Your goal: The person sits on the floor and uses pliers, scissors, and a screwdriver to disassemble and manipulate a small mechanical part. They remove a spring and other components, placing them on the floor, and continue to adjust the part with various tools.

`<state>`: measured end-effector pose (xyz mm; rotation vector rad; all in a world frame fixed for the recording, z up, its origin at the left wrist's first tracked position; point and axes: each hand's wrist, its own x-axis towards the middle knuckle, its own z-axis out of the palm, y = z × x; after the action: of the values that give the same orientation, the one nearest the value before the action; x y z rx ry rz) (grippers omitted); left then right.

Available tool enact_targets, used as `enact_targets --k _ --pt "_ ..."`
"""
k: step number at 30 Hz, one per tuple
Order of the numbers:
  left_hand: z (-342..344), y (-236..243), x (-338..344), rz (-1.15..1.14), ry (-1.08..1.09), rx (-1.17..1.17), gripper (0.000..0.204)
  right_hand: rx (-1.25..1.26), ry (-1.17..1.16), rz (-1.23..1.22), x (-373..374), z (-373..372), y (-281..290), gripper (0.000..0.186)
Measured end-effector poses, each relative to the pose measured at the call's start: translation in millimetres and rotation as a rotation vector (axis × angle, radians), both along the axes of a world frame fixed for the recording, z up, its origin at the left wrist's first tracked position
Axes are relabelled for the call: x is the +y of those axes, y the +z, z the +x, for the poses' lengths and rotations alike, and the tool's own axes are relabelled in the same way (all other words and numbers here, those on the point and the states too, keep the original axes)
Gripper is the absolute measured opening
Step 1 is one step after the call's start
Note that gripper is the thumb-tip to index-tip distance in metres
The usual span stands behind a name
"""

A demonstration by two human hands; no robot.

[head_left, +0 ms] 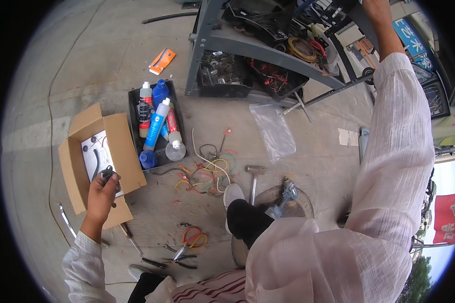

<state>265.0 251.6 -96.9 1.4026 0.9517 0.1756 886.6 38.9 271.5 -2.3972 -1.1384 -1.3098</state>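
My left hand (pixel 101 198) is closed round a small dark part (pixel 107 172), over the near side of an open cardboard box (pixel 122 141). The part's exact kind is too small to tell. Inside the box lie a white sheet (pixel 90 160), a curved black piece (pixel 95 164) and small black round pieces. My right arm stretches up to the far right, where my right hand (pixel 379 12) is at the picture's upper edge beside a grey metal rack (pixel 258 43). The fingers of that hand are cut off from view.
A black crate (pixel 133 108) of bottles stands beside the box. Tangled wires (pixel 199 177), a hammer (pixel 255 177), a cordless power tool (pixel 288 192), scissors (pixel 184 247) and pliers (pixel 179 260) lie on the floor round my feet. Bins (pixel 222 88) of small parts fill the rack's lower shelf.
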Motion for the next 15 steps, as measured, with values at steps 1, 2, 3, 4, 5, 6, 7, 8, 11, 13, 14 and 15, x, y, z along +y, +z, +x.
enact_targets --k 1,2,3,4,5,6,7,8,11,13,14,15 --pt "-1 7 -7 -0.006 -0.013 -0.006 0.020 0.199 -0.031 -0.101 5 33 6 0.067" --pt "-7 14 -12 -0.006 -0.007 -0.003 0.020 0.273 -0.074 -0.089 15 41 -6 0.068" --pt "-13 21 -17 -0.007 -0.009 0.001 0.020 0.349 -0.125 -0.080 21 44 -16 0.070" --pt "-23 28 -24 -0.024 -0.004 -0.014 0.021 0.381 -0.147 -0.027 25 38 -22 0.071" --pt "-37 25 -28 -0.063 0.006 -0.022 0.021 0.450 -0.125 0.029 25 39 -24 0.071" --pt "-53 23 -30 -0.049 0.019 0.029 0.021 0.518 -0.104 0.085 25 41 -25 0.071" --pt "-65 17 -32 -0.045 0.019 0.069 0.020 0.563 -0.094 0.127 19 54 -15 0.067" --pt "-74 15 -33 -0.050 0.058 0.081 0.020 0.617 -0.096 0.141 14 69 -3 0.062" --pt "-86 -7 -36 -0.048 0.131 0.093 0.020 0.714 -0.167 0.087 -17 133 53 0.051" --pt "-102 0 -45 -0.074 0.237 0.134 0.020 0.833 -0.183 0.034 29 120 26 0.046" --pt "-103 4 -52 -0.060 0.268 0.143 0.019 0.866 -0.225 0.093 41 104 12 0.043" --pt "-103 0 -53 -0.094 0.276 0.134 0.019 0.870 -0.259 0.090 34 108 20 0.039"
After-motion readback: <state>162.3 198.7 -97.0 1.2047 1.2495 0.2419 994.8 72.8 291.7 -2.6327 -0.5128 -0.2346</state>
